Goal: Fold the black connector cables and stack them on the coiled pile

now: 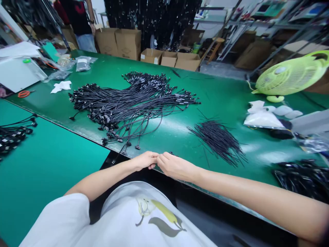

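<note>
My left hand (146, 160) and my right hand (168, 164) meet at the front edge of the green table (174, 132). Both have their fingers closed in a pinch, the fingertips touching. What they hold is hidden; a small dark bit shows just behind my right hand. Beyond them lies a big heap of black cables (123, 99) with connectors at the ends, a few loose ends hanging toward the edge by my left hand. To the right of my hands is a pile of thin black ties (217, 140), spread in a loose bundle.
A green fan (290, 73) stands at the right, near a white bag (263, 118). Bagged black cables (305, 180) lie at the right front. Orange scissors (24, 93) and a white tissue (61, 86) are at the left. Cardboard boxes (128, 43) and a person (81, 24) are behind the table.
</note>
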A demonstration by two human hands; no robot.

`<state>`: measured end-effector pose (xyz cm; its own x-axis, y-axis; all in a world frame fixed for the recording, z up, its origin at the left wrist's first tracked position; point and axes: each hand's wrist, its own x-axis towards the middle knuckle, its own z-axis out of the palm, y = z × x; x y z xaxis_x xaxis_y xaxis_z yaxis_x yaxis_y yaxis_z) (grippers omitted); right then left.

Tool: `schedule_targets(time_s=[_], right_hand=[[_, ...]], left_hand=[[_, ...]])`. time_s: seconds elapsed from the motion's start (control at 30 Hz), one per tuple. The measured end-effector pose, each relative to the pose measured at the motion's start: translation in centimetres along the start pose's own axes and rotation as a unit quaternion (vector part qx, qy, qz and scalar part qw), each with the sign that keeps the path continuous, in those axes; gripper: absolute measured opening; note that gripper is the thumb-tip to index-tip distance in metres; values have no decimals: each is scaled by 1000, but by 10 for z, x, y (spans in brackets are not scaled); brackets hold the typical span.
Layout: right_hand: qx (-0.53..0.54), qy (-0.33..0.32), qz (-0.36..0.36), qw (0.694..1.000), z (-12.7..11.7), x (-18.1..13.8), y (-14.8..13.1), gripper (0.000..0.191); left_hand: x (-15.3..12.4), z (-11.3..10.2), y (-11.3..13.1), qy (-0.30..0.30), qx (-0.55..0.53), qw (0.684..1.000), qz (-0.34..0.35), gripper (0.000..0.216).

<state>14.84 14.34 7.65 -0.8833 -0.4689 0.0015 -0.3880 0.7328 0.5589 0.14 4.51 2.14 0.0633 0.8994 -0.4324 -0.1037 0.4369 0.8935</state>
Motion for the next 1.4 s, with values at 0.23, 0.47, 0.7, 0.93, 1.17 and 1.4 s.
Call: schedule_targets(time_s=[0.23, 0.47, 0.7, 0.93, 1.17, 1.4], right_hand=[[47, -35, -27, 998, 4, 3, 4, 17], [196, -29, 267, 943, 33, 14, 7, 17], [527, 115, 504, 675, 43, 25, -4, 32], [310, 159, 474, 809, 30, 9, -3, 25], [116, 160, 366, 909, 13, 12, -15, 23], [619, 196, 506, 568, 32, 9, -15, 27]], left_hand=[[-2, 5, -9, 3, 10, 1000, -12, 14], [8, 12, 13, 101, -158, 979, 80, 9], [3, -1, 26, 228, -103, 947, 203, 44], [8, -5, 14, 113, -68, 985, 114, 58], [11, -9, 24, 98, -188, 970, 117, 42], [6, 7, 23, 97, -197, 954, 204, 39]])
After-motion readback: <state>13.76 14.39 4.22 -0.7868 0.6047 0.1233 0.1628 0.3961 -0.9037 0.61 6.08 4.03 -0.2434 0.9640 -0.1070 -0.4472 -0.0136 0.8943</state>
